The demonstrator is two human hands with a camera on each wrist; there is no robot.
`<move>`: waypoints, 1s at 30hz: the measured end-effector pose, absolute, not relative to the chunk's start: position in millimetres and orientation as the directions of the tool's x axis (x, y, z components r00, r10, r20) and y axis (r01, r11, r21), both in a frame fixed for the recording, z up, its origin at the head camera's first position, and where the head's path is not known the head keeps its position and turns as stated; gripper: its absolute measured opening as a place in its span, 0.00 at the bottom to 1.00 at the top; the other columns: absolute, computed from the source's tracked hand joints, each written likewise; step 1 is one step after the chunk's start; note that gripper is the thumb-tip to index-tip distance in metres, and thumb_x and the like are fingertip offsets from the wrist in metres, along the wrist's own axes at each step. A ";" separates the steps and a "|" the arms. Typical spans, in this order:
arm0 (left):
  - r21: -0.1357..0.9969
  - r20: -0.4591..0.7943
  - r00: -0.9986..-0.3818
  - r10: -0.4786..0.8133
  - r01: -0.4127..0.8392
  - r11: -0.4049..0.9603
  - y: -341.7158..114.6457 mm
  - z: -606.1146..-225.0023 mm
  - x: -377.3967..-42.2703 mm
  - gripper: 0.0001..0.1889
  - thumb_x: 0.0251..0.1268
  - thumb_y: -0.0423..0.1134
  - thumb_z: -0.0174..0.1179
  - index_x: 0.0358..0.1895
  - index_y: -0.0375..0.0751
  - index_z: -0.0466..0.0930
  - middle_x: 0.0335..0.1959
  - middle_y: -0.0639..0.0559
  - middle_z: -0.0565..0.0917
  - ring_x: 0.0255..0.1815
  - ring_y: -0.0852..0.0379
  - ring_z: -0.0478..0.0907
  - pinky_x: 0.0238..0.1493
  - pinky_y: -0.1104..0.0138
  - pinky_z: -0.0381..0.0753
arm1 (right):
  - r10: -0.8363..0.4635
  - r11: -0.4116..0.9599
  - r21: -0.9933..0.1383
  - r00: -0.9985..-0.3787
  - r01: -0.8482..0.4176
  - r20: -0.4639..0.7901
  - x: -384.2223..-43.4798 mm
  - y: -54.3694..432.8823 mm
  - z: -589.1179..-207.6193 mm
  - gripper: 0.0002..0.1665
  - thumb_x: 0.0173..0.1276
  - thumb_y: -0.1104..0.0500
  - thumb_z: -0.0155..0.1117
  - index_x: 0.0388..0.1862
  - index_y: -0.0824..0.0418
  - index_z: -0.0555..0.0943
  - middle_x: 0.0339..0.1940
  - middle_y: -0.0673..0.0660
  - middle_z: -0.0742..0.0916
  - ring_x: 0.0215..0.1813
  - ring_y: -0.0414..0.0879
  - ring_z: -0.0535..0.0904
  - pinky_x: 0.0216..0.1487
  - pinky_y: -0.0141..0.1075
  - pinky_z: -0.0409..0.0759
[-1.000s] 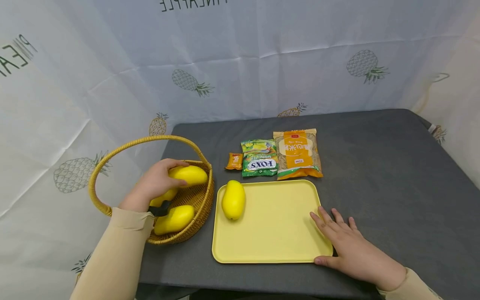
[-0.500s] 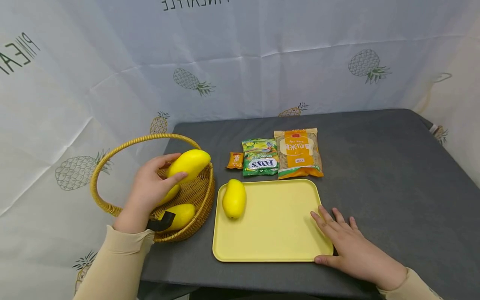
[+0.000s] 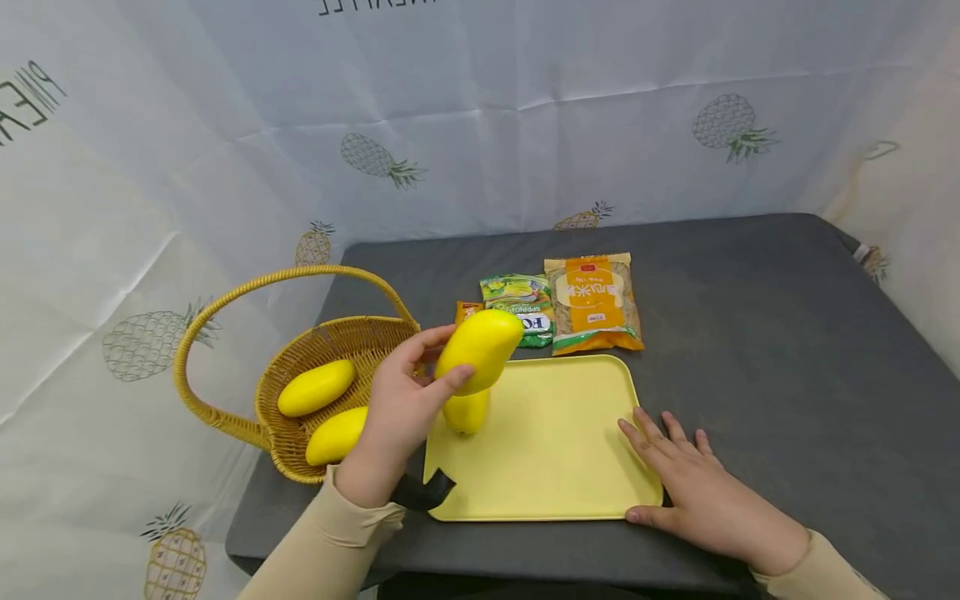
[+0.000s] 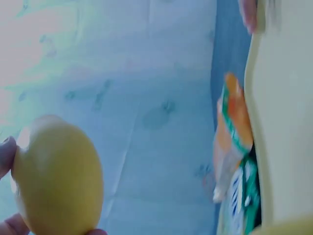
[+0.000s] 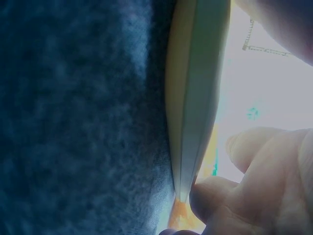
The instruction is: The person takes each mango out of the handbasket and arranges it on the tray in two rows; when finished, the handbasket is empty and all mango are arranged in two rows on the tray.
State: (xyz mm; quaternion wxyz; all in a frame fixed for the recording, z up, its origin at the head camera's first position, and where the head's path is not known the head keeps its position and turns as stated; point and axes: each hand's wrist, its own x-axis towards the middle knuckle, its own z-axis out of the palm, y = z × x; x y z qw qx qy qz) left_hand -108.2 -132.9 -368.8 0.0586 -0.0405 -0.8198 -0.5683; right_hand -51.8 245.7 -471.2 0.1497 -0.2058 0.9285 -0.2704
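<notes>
My left hand point(image 3: 401, 404) grips a yellow mango point(image 3: 482, 350) between thumb and fingers, raised over the tray's left end. The same mango point(image 4: 61, 178) fills the lower left of the left wrist view. Partly hidden below it, a second mango point(image 3: 467, 412) lies on the pale yellow tray point(image 3: 555, 450). Two more, a rear mango point(image 3: 317, 388) and a front mango point(image 3: 335, 436), lie in the wicker basket point(image 3: 288, 467) at the left; my hand covers part of the front one. My right hand point(image 3: 697, 492) rests with spread fingers at the tray's right edge.
Behind the tray lie a small orange packet point(image 3: 468, 311), a green Fox's candy bag point(image 3: 517, 302) and a larger orange-and-clear bag point(image 3: 594, 304). The basket's tall handle point(image 3: 300, 273) arches up at the left. A pineapple-print curtain point(image 3: 525, 150) hangs behind the grey table point(image 3: 787, 350).
My left hand has lifted the mango out of the basket and carried it right, over the tray. The right hand stays at the tray's edge.
</notes>
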 end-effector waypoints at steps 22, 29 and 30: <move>0.865 -0.193 -0.981 0.022 -0.159 0.476 -23.6 -436.9 -134.2 0.26 0.74 0.56 0.73 0.66 0.48 0.81 0.59 0.48 0.86 0.48 0.52 0.81 0.49 0.60 0.84 | -0.462 0.779 -0.546 -0.871 -0.308 -0.168 -52.2 244.6 -465.6 0.65 0.64 0.29 0.79 0.92 0.48 0.60 0.93 0.63 0.59 0.89 0.80 0.48 0.75 0.86 0.47; 0.813 -0.208 -0.978 0.012 -0.166 0.559 -13.9 -441.9 -140.6 0.29 0.72 0.60 0.73 0.66 0.46 0.81 0.57 0.48 0.85 0.52 0.51 0.81 0.57 0.55 0.85 | -0.461 0.782 -0.545 -0.870 -0.303 -0.177 -52.5 244.1 -465.0 0.65 0.64 0.28 0.79 0.93 0.46 0.60 0.93 0.63 0.58 0.89 0.80 0.48 0.75 0.86 0.47; 0.806 -0.207 -0.978 0.012 -0.163 0.569 -13.3 -442.5 -141.3 0.29 0.72 0.60 0.73 0.65 0.45 0.81 0.57 0.49 0.85 0.52 0.51 0.81 0.58 0.55 0.85 | -0.461 0.783 -0.543 -0.869 -0.304 -0.179 -52.5 244.1 -465.0 0.66 0.64 0.28 0.79 0.93 0.46 0.60 0.93 0.63 0.58 0.89 0.79 0.48 0.75 0.86 0.47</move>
